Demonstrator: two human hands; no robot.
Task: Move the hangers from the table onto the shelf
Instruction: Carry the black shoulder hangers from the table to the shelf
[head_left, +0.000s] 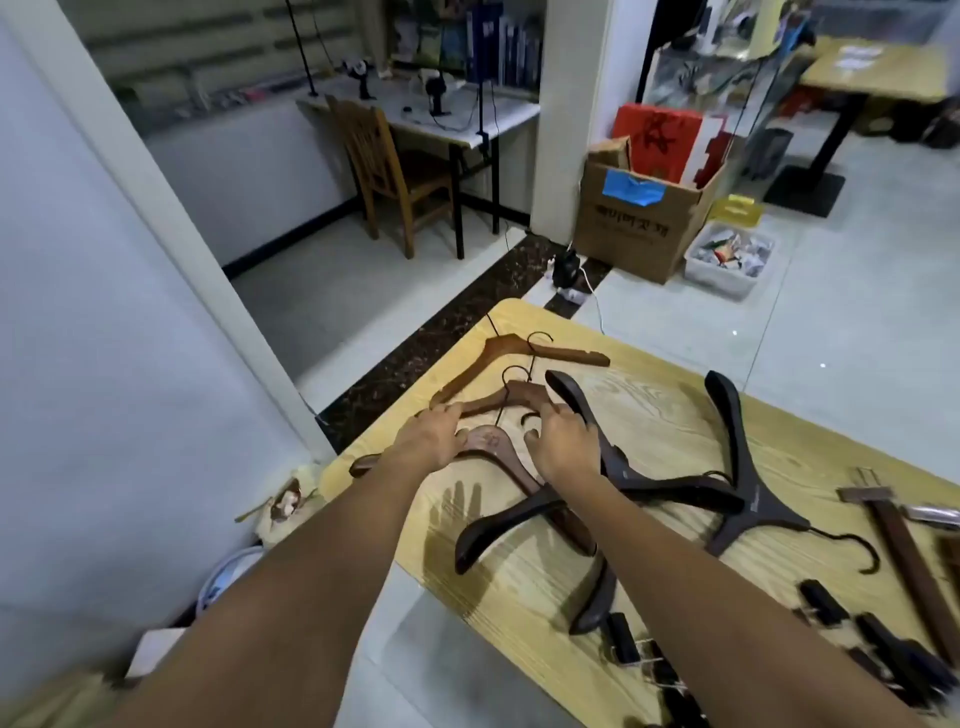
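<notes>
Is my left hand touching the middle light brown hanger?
Touching. In the head view the left hand curls its fingers over the left arm of the middle light brown hanger.

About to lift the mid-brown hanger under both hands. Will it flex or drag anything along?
Likely rigid: the mid-brown hanger looks like solid wood. Its hook seems to lie across the light hanger, and the hook of the reddish hanger crosses it, so neighbours may drag. Probably light: slim arms.
</notes>
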